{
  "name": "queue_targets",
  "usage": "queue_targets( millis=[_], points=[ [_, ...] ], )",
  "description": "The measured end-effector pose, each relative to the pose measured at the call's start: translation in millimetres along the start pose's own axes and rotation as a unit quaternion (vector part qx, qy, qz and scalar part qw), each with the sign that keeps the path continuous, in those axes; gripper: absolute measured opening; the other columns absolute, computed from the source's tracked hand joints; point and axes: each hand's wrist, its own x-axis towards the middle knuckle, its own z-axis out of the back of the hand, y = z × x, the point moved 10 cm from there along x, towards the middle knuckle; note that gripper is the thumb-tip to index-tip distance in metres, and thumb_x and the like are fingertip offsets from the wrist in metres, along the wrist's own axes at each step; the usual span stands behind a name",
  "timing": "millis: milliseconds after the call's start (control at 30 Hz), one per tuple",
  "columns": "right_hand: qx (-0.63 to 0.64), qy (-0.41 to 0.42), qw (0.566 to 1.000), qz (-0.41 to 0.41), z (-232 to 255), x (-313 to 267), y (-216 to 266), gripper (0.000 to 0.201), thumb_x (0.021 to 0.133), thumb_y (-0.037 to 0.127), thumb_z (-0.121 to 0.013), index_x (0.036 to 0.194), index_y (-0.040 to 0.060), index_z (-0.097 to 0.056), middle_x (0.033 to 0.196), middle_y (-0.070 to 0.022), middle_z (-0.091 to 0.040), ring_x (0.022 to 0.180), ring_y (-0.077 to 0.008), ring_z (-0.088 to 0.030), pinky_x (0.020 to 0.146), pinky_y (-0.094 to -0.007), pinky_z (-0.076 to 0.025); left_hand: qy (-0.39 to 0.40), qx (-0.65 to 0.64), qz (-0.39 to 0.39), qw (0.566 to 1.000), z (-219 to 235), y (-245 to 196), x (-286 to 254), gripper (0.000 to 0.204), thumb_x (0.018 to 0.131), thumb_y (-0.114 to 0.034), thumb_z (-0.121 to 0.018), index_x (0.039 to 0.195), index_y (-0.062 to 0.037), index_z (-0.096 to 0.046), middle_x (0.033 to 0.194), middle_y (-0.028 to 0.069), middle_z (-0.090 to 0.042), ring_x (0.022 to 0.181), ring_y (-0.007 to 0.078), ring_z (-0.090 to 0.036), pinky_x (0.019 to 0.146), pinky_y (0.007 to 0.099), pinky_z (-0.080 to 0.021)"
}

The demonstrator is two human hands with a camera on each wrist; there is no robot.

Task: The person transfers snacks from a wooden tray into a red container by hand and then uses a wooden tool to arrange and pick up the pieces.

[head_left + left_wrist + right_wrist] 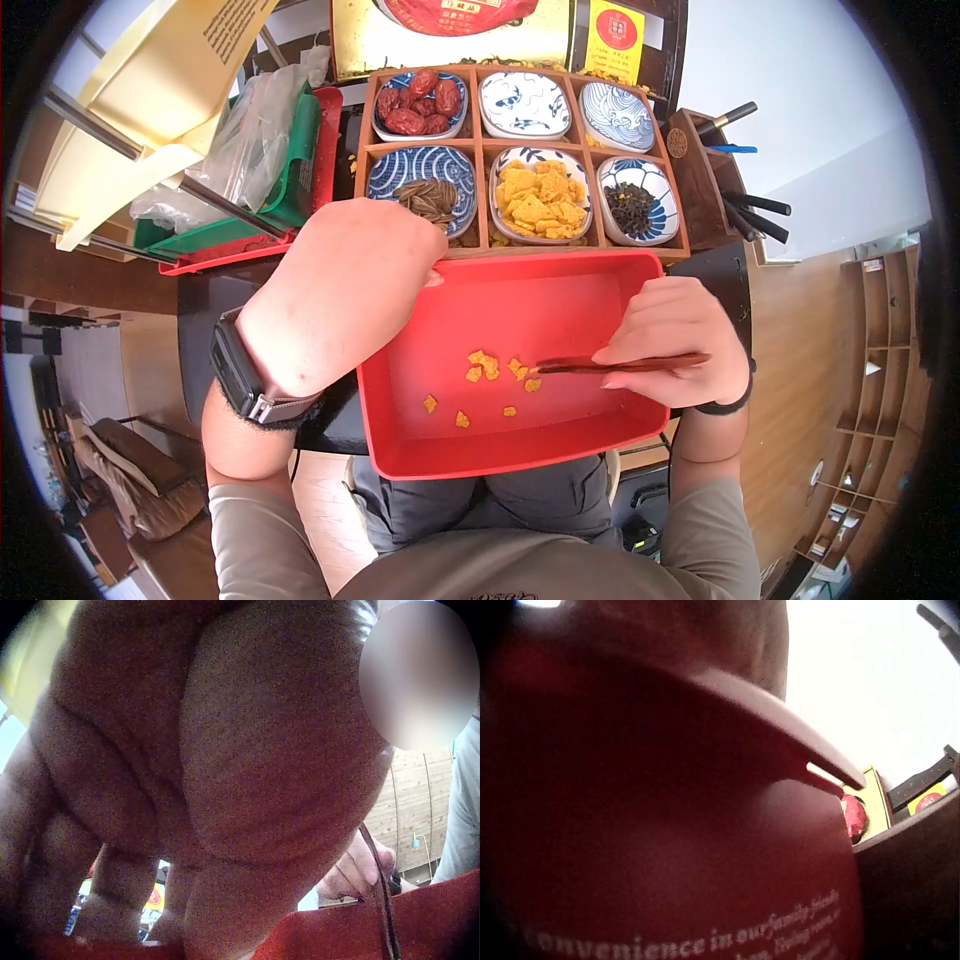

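A red plastic bin [430,450] sits close in front of the person, with several small yellow flaky pieces [484,364] scattered on its floor. The left hand [345,290] grips the bin's far left rim; its palm fills much of the left wrist view and its fingertips are hidden there. Slim reddish-brown wooden tongs [640,364] are held in the right hand [680,335] above the bin's right side. Their tips are right at one group of yellow pieces. The right wrist view shows mostly the bin's outer wall [667,825], with printed lettering.
Beyond the bin stands a wooden compartment tray [480,245] of patterned bowls. They hold red dates [418,105], seeds [428,202], yellow flakes [542,200] and dark leaves [630,208]; two look bare. A tool holder [700,180] stands right, a green basket [300,150] left.
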Motion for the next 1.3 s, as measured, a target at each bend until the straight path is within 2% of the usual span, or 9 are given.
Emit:
queue_targets(
  millis=[133,233,267,367,400,633,733,933,1300],
  points=[
    [0.027,-0.129,0.991,-0.020,26,-7,-3,0.019,0.075,0.004,-0.095,0.090,0.0017,-0.084,0.075,-0.0106,-0.076,0.066,-0.0287,-0.071,0.062,-0.0360,-0.051,0.004,0.005,-0.004,1.000,0,0,0,0.012,0.090,-0.017,-0.074,0.089,-0.0044,-0.073,0.081,0.0198,-0.071,0.087,0.0440,-0.072,0.077,0.0551,-0.056],
    [0.044,-0.229,0.972,-0.025,42,-17,-6,0.018,0.077,0.002,-0.093,0.092,-0.0005,-0.084,0.074,-0.0108,-0.076,0.067,-0.0272,-0.072,0.065,-0.0351,-0.053,0.002,0.008,-0.004,1.000,-1,1,0,0.012,0.090,-0.017,-0.074,0.090,-0.0047,-0.074,0.081,0.0198,-0.071,0.087,0.0439,-0.072,0.077,0.0550,-0.056],
    [0.047,-0.245,0.968,-0.021,46,-21,-8,0.017,0.080,-0.002,-0.089,0.097,-0.0039,-0.084,0.080,-0.0117,-0.078,0.072,-0.0238,-0.074,0.069,-0.0330,-0.056,0.000,0.006,-0.005,1.000,-1,0,0,0.012,0.090,-0.017,-0.074,0.090,-0.0047,-0.074,0.081,0.0198,-0.071,0.087,0.0439,-0.072,0.077,0.0550,-0.056],
    [0.039,-0.329,0.941,-0.075,56,-39,-26,0.017,0.085,-0.006,-0.086,0.101,-0.0059,-0.082,0.089,-0.0119,-0.079,0.079,-0.0207,-0.074,0.072,-0.0306,-0.057,-0.003,0.003,-0.007,1.000,0,0,-1,0.012,0.090,-0.017,-0.074,0.090,-0.0047,-0.074,0.081,0.0198,-0.071,0.087,0.0439,-0.072,0.076,0.0551,-0.056],
    [0.013,-0.339,0.936,-0.094,58,-42,-28,0.017,0.090,-0.008,-0.082,0.106,-0.0072,-0.081,0.096,-0.0120,-0.079,0.084,-0.0174,-0.074,0.075,-0.0281,-0.056,-0.004,0.004,-0.008,1.000,0,0,-1,0.012,0.090,-0.017,-0.074,0.090,-0.0047,-0.074,0.081,0.0198,-0.071,0.087,0.0440,-0.071,0.076,0.0551,-0.056],
    [-0.033,-0.362,0.919,-0.153,62,-40,-43,0.016,0.094,-0.007,-0.081,0.109,-0.0059,-0.080,0.098,-0.0101,-0.078,0.087,-0.0155,-0.074,0.078,-0.0261,-0.057,0.001,0.006,-0.007,1.000,0,0,0,0.011,0.090,-0.016,-0.074,0.090,-0.0047,-0.074,0.081,0.0196,-0.070,0.087,0.0438,-0.071,0.076,0.0549,-0.056],
    [-0.069,-0.339,0.929,-0.130,59,-33,-37,0.016,0.095,-0.008,-0.079,0.110,-0.0050,-0.080,0.099,-0.0105,-0.079,0.089,-0.0157,-0.075,0.079,-0.0267,-0.057,-0.010,0.002,-0.010,1.000,1,-1,-1,0.011,0.090,-0.015,-0.074,0.090,-0.0045,-0.074,0.080,0.0195,-0.071,0.086,0.0436,-0.072,0.076,0.0546,-0.056],
    [-0.068,-0.333,0.925,-0.168,59,-30,-41,0.016,0.096,-0.007,-0.078,0.112,-0.0043,-0.080,0.101,-0.0101,-0.079,0.090,-0.0143,-0.075,0.080,-0.0262,-0.058,-0.005,0.009,-0.005,1.000,1,-1,0,0.010,0.089,-0.015,-0.073,0.088,-0.0045,-0.074,0.080,0.0195,-0.071,0.086,0.0434,-0.072,0.076,0.0544,-0.057],
    [-0.052,-0.375,0.916,-0.128,62,-43,-40,0.014,0.095,-0.006,-0.078,0.108,-0.0039,-0.080,0.098,-0.0095,-0.079,0.086,-0.0123,-0.072,0.074,-0.0246,-0.054,-0.011,-0.001,-0.010,1.000,2,-2,-1,0.010,0.089,-0.015,-0.073,0.089,-0.0045,-0.075,0.081,0.0195,-0.071,0.087,0.0438,-0.072,0.077,0.0548,-0.056]
  ],
)
